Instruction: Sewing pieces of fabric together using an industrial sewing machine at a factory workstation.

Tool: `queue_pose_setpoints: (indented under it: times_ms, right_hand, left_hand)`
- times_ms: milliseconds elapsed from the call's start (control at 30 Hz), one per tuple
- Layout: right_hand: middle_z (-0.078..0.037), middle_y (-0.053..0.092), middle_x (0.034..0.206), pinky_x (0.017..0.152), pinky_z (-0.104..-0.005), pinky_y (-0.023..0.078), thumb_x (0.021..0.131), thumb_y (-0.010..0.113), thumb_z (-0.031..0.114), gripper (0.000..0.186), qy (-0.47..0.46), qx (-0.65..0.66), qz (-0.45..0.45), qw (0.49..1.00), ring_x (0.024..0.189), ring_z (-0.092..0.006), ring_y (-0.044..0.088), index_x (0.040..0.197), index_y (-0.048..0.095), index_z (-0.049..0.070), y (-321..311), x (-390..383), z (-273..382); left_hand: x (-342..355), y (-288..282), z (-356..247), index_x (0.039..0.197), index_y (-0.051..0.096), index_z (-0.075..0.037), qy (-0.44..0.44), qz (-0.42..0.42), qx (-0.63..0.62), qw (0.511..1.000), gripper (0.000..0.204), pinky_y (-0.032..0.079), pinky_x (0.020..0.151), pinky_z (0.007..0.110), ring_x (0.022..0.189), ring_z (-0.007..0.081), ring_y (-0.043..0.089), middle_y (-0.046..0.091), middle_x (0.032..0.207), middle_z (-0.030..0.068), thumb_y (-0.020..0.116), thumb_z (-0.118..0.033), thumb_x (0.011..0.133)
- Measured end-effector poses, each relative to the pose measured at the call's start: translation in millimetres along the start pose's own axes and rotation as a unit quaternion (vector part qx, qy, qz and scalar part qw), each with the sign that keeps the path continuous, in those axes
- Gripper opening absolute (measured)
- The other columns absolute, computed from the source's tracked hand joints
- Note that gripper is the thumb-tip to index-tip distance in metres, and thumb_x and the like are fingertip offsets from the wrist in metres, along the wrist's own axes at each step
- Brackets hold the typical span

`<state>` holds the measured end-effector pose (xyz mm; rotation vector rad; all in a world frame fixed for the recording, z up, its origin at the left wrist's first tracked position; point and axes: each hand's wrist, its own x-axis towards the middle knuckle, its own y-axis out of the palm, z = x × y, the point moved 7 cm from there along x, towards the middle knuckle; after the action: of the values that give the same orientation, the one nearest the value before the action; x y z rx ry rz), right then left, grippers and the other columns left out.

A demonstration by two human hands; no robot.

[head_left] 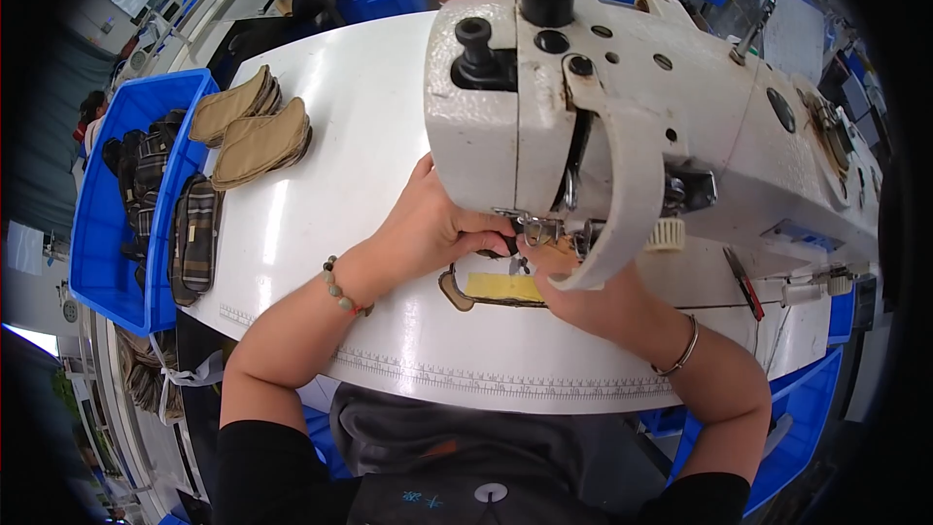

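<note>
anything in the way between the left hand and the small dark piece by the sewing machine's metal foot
Nothing visible: the left hand pinches the small dark piece directly. A white curved bar crosses in front of part of the right hand, hiding whether that one touches it too.

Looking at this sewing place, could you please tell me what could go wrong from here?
The left hand pinches a small dark piece close to the sewing machine; its fingertips might get caught or pricked.
The red-and-black hand tool lies beyond the right forearm, which could knock it.
The plaid pieces lie at the table's left edge and might slip off.
</note>
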<state>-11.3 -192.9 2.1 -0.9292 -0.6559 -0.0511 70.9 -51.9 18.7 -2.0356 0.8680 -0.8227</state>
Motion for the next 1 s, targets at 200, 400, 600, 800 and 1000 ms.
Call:
queue_pose_setpoints:
  times_ms: [200, 400, 600, 800, 1000]
  right_hand:
    - [-0.006, 0.054, 0.059, 0.047, -0.0368, 0.046, 0.073, 0.069, 0.006, 0.023, -0.093, -0.048, 0.0, 0.995, 0.051, -0.0228, 0.057, 0.094, 0.071, 0.001, 6.0, -7.3, 15.8]
    - [-0.005, 0.062, 0.109, 0.087, -0.0174, 0.048, 0.093, 0.061, 0.008, 0.037, -0.263, -0.39, 0.248, 0.847, 0.104, -0.0076, 0.058, 0.127, 0.056, -0.005, 52.7, -46.2, 0.1]
    - [-0.006, 0.057, 0.068, 0.05, -0.0373, 0.047, 0.063, 0.066, 0.011, 0.04, -0.213, -0.12, 0.0, 0.97, 0.059, -0.0207, 0.058, 0.102, 0.071, 0.002, 27.6, -28.3, 9.6]
    - [-0.006, 0.06, 0.066, 0.05, -0.0359, 0.049, 0.071, 0.066, 0.008, 0.029, -0.123, -0.15, 0.059, 0.979, 0.057, -0.021, 0.062, 0.1, 0.072, 0.002, 15.7, -11.5, 20.5]
    - [-0.008, 0.068, 0.102, 0.053, -0.0336, 0.048, 0.092, 0.06, 0.011, 0.029, -0.125, -0.227, 0.174, 0.95, 0.086, -0.0238, 0.069, 0.12, 0.062, 0.004, 21.7, -15.1, 19.9]
  left_hand:
    - [1.2, -4.1, -10.3, 0.087, 0.081, -0.02, 0.028, -0.009, 0.06, 0.998, 0.019, 0.034, 0.101, 0.043, 0.108, 0.0208, 0.06, 0.075, 0.101, -0.0045, 0.083, -0.028, 0.07]
    - [-0.2, -1.6, -9.7, 0.091, 0.081, -0.022, 0.026, -0.028, 0.037, 0.999, 0.022, 0.035, 0.1, 0.044, 0.108, 0.0248, 0.06, 0.073, 0.107, -0.0037, 0.083, -0.027, 0.07]
    - [5.9, -6.5, -10.7, 0.095, 0.08, -0.022, 0.019, -0.074, 0.119, 0.99, 0.026, 0.036, 0.101, 0.047, 0.11, 0.0248, 0.06, 0.073, 0.107, -0.0014, 0.083, -0.028, 0.07]
    - [5.7, -13.7, -11.4, 0.095, 0.08, -0.021, 0.004, -0.102, 0.072, 0.992, 0.026, 0.037, 0.099, 0.046, 0.109, 0.0251, 0.061, 0.073, 0.105, -0.0006, 0.084, -0.028, 0.07]
    - [6.8, -13.3, -7.7, 0.097, 0.079, -0.019, -0.02, -0.109, 0.078, 0.991, 0.03, 0.038, 0.097, 0.044, 0.104, 0.0258, 0.062, 0.073, 0.1, 0.0005, 0.085, -0.025, 0.069]
